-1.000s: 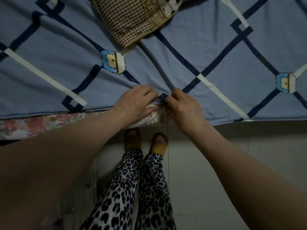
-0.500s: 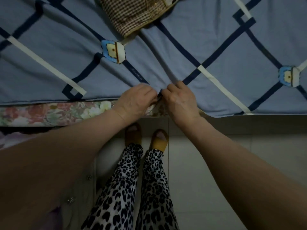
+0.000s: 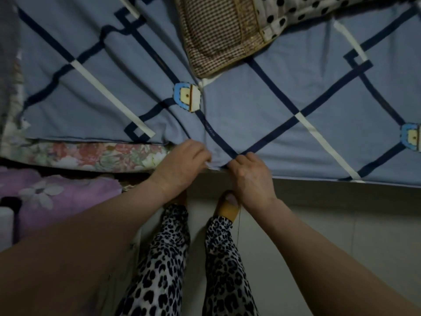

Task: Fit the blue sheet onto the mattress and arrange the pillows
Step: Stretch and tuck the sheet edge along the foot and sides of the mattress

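The blue sheet (image 3: 262,106), marked with dark and white diagonal stripes, covers the bed top. Its near edge hangs over the side on the right, while on the left the floral mattress (image 3: 95,153) shows below it. My left hand (image 3: 182,165) and my right hand (image 3: 248,174) sit close together at the sheet's near edge, each gripping the hem with curled fingers. A brown checked pillow (image 3: 216,39) lies at the top centre, and a polka-dot pillow (image 3: 296,10) lies beside it on the right.
A purple flowered cloth (image 3: 52,195) lies low at the left beside a white cylinder (image 3: 5,222). My legs in leopard-print trousers and yellow slippers (image 3: 227,208) stand on the pale tiled floor (image 3: 330,236) right at the bed side.
Both hands have drawn the sheet's hem toward me and down over the mattress edge. The view has tilted, so more of the pillows and the bed's left end shows.
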